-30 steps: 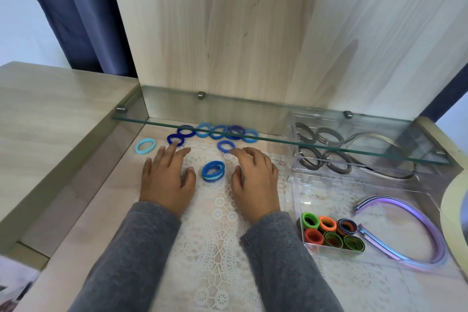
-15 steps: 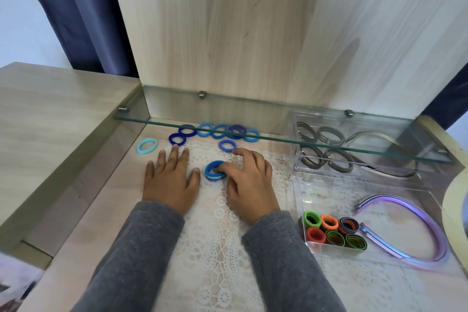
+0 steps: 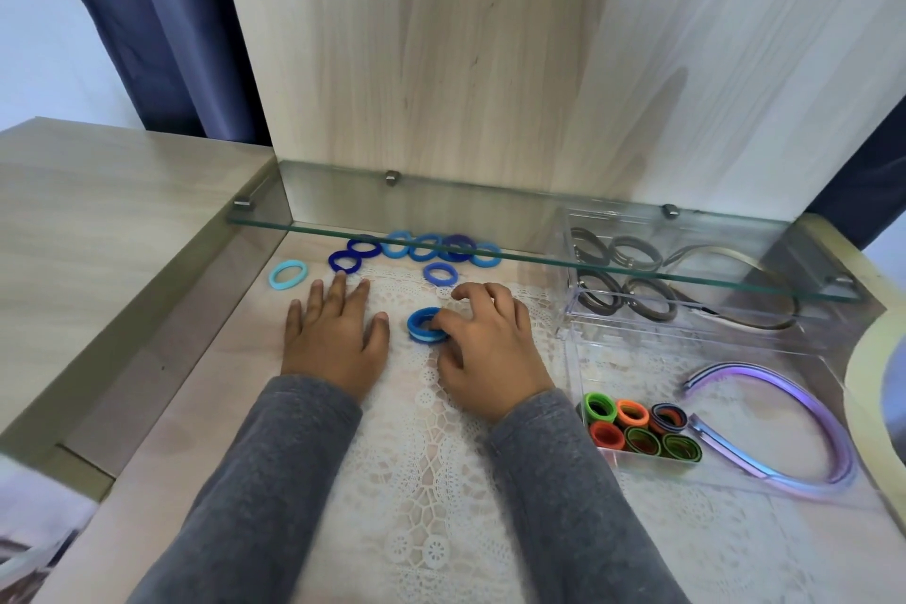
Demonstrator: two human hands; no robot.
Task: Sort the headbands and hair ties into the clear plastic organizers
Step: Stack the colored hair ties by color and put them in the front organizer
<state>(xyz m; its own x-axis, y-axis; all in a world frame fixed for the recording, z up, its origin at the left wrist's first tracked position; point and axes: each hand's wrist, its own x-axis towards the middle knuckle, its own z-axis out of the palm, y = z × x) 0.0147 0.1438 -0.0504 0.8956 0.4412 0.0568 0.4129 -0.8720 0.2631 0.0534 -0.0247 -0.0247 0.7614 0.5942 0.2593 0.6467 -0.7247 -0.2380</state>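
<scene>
A small stack of blue hair ties (image 3: pixel 422 325) lies on the lace mat, and my right hand (image 3: pixel 488 343) pinches its right side with curled fingers. My left hand (image 3: pixel 335 334) rests flat on the surface just left of the stack, fingers straight. Several more blue hair ties (image 3: pixel 425 248) lie in a row under the glass shelf, one light blue tie (image 3: pixel 288 274) apart at the left. The near clear organizer (image 3: pixel 578 373) holds green, orange and dark ties (image 3: pixel 637 427) and a purple headband (image 3: pixel 804 412). The far organizer (image 3: pixel 568 309) holds grey ties and a grey headband.
A glass shelf (image 3: pixel 539 255) juts out over the back of the surface, above the row of ties and the far organizer. A raised wooden top (image 3: pixel 98 221) borders the left side. A pale round object (image 3: pixel 877 387) sits at the right edge.
My right hand drew back from the far ties and closed its fingers on the blue stack. My left hand pulled back slightly and stays flat.
</scene>
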